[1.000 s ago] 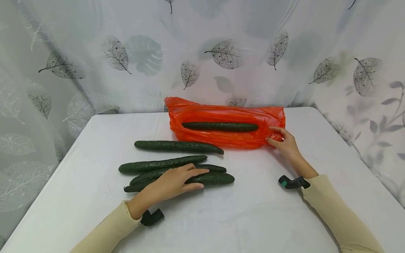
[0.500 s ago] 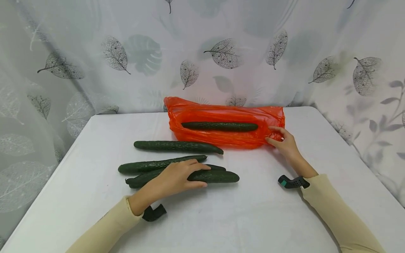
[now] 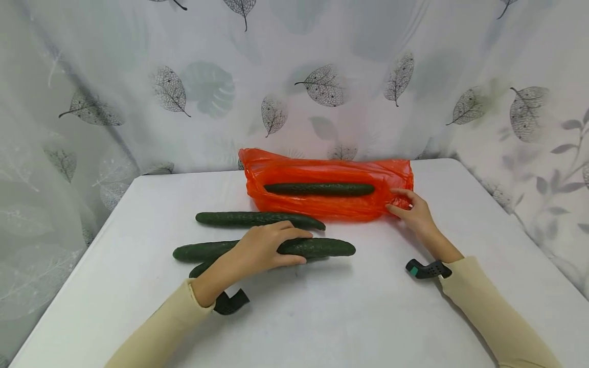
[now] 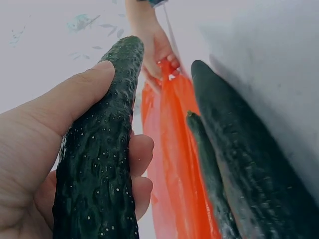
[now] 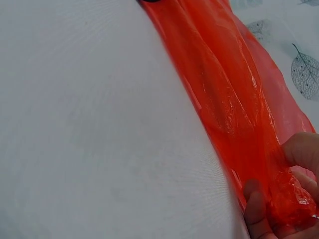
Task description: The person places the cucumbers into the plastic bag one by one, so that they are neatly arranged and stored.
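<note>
My left hand [image 3: 264,249] grips a dark green cucumber [image 3: 324,247], thumb on one side and fingers curled round the other. In the left wrist view this cucumber [image 4: 99,159] is held apart from two others, a thick cucumber [image 4: 244,134] and a thinner one beside it. At the back of the table lies a red plastic bag [image 3: 322,210], its opening toward me, with one cucumber [image 3: 319,189] inside. My right hand [image 3: 417,213] pinches the bag's right end; the right wrist view shows bunched red film [image 5: 289,204] between thumb and fingers.
One cucumber [image 3: 239,219] lies just in front of the bag's left part. More cucumbers [image 3: 200,252] lie under and behind my left hand, partly hidden. A white cloth covers the table [image 3: 345,317]. A leaf-patterned curtain [image 3: 294,122] hangs behind.
My left hand has lifted the nearest cucumber and carried it forward and slightly right, over the others. My right hand keeps its hold on the bag. The head view has tilted slightly.
</note>
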`<state>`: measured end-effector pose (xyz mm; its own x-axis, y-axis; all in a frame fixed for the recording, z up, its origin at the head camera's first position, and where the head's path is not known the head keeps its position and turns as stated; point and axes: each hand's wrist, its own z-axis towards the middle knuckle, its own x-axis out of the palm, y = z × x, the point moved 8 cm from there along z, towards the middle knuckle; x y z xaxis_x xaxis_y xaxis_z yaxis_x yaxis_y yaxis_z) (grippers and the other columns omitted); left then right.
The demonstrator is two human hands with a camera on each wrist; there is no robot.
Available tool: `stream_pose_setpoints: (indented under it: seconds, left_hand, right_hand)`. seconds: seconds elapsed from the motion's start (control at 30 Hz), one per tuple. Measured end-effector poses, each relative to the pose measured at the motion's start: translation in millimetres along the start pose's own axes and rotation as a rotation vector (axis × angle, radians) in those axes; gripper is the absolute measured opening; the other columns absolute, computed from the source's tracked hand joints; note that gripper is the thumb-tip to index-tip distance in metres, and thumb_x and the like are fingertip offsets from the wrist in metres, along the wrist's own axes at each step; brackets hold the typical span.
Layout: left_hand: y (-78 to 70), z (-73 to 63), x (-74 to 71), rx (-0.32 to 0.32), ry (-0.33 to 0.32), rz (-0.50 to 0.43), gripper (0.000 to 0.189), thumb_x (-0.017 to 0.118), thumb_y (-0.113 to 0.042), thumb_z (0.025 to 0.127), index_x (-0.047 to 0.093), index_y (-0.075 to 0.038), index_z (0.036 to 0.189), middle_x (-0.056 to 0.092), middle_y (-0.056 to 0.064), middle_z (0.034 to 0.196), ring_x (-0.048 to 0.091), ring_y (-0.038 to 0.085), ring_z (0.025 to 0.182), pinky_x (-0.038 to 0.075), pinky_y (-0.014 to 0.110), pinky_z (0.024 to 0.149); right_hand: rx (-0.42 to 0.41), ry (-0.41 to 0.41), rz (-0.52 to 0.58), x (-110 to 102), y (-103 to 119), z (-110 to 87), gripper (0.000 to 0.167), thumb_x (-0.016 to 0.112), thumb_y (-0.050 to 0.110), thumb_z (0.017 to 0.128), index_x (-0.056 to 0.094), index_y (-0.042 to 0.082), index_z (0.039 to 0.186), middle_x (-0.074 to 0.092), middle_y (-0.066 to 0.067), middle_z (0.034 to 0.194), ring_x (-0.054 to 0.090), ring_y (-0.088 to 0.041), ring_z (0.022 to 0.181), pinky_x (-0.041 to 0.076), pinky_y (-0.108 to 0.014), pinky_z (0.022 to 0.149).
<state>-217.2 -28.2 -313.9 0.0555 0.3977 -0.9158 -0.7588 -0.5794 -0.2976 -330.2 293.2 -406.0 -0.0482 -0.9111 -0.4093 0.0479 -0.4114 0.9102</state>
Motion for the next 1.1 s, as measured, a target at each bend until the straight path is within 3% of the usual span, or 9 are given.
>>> stream_pose_setpoints:
  seconds: [0.17, 0.43, 0.9, 1.0, 1.1]
  left_hand:
    - [0.6, 9.7, -4.5, 0.011, -0.030, 0.014, 0.046, 0.077, -0.040, 0.083, 0.067, -0.023, 0.124, 0.066, -0.004, 0.102, 0.061, 0.009, 0.080, 0.049, 0.019, 0.062]
    - [1.1, 24.7, -9.6, 0.043, -0.061, 0.034, 0.046, 0.077, -0.039, 0.083, 0.067, -0.023, 0.125, 0.066, -0.004, 0.101, 0.060, 0.010, 0.078, 0.039, 0.016, 0.054]
    - [4.5, 45.8, -11.2, 0.035, -0.087, 0.059, 0.049, 0.074, -0.040, 0.085, 0.065, -0.022, 0.130, 0.065, 0.000, 0.106, 0.059, 0.010, 0.069, 0.038, 0.017, 0.053]
    - [5.9, 50.1, -11.7, 0.031, -0.123, 0.039, 0.049, 0.074, -0.038, 0.085, 0.064, -0.022, 0.130, 0.064, 0.000, 0.108, 0.057, 0.010, 0.065, 0.038, 0.017, 0.052]
    - [5.6, 54.7, -14.1, 0.036, -0.166, 0.013, 0.049, 0.074, -0.035, 0.086, 0.063, -0.021, 0.131, 0.064, 0.002, 0.109, 0.058, 0.011, 0.064, 0.042, 0.018, 0.054]
  right_hand:
    - [-0.004, -0.004, -0.013, -1, -1, 0.0, 0.054, 0.065, 0.010, 0.093, 0.044, -0.005, 0.141, 0.036, -0.028, 0.147, 0.025, -0.042, 0.139, 0.019, -0.058, 0.114]
    - [0.037, -0.008, -0.014, 1, -2, 0.0, 0.054, 0.064, 0.014, 0.094, 0.043, -0.002, 0.142, 0.036, -0.026, 0.148, 0.029, -0.040, 0.135, 0.026, -0.057, 0.112]
    - [0.030, -0.002, -0.006, 2, -4, -1.7, 0.054, 0.064, 0.012, 0.094, 0.044, -0.003, 0.141, 0.035, -0.027, 0.148, 0.025, -0.041, 0.138, 0.020, -0.058, 0.114]
    - [0.020, -0.007, 0.003, 1, -4, -0.8, 0.053, 0.064, 0.012, 0.094, 0.044, -0.003, 0.140, 0.038, -0.025, 0.146, 0.029, -0.038, 0.136, 0.024, -0.054, 0.113]
    - [0.009, -0.013, 0.004, 0, -4, 0.2, 0.052, 0.065, 0.012, 0.093, 0.046, -0.003, 0.139, 0.041, -0.023, 0.144, 0.033, -0.033, 0.132, 0.030, -0.041, 0.109]
